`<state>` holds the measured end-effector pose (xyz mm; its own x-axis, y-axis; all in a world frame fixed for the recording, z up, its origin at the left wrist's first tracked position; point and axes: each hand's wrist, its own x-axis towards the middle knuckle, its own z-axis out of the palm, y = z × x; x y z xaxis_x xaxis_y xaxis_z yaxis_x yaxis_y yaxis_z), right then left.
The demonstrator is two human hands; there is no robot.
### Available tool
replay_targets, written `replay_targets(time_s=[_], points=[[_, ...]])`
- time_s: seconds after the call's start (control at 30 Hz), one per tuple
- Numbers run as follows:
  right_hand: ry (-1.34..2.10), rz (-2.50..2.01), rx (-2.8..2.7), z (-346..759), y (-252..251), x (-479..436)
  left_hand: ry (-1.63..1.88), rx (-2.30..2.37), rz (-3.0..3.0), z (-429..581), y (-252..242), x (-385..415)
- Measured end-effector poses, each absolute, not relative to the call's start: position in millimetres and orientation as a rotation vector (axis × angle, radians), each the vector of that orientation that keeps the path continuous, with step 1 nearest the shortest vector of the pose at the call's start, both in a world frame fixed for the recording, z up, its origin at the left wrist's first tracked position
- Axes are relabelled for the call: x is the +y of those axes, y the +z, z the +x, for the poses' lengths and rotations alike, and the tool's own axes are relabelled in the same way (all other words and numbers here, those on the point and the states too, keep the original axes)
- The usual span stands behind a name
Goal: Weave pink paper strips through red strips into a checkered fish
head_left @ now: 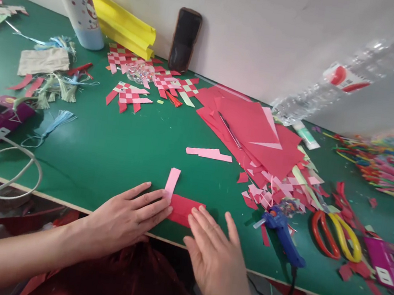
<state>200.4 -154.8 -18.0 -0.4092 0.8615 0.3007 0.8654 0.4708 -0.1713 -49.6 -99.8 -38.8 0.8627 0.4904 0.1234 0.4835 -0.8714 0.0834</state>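
Note:
A small red paper strip [182, 208] lies near the front edge of the green table [110, 146], with a pink paper strip [172, 181] crossing it and pointing away from me. My left hand [126, 215] lies flat, fingers stretched, fingertips pressing the red strip's left end where the pink strip meets it. My right hand [215, 254] is flat and spread, its fingertips touching the red strip's right end. Neither hand grips anything.
A blue glue gun [282, 231] and red-and-yellow scissors [336, 233] lie to the right. Red paper sheets [253, 131], scraps, woven red-pink pieces [129, 95], a bottle [80, 1], a phone [184, 39], a clear plastic bottle [351, 76] and tassels [54, 85] surround them.

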Motion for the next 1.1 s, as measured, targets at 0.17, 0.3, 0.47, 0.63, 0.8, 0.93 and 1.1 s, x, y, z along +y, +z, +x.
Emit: replay_targets(time_s=[0.17,0.3,0.47,0.63,0.8,0.93,1.1], points=[[-0.175,-1.469,-2.391,227,8,-93,0.229,0.717,2.961,-53,-38,-96],[-0.166,-1.569,-2.413,242,0,-23,0.327,0.676,2.938,-56,-39,-93],[-0.012,-1.615,-2.287,254,-30,12,0.378,0.659,2.942,-55,-40,-92],[0.174,-1.686,-2.094,257,-39,5,0.421,0.692,2.936,-53,-38,-93],[0.355,-1.739,-2.013,257,-34,5,0.451,0.736,2.922,-53,-39,-95],[0.446,-1.723,-1.967,258,-33,5,0.426,0.748,2.911,-53,-38,-97],[0.484,-1.719,-1.920,256,-29,4,0.431,0.743,2.888,-52,-35,-96]])
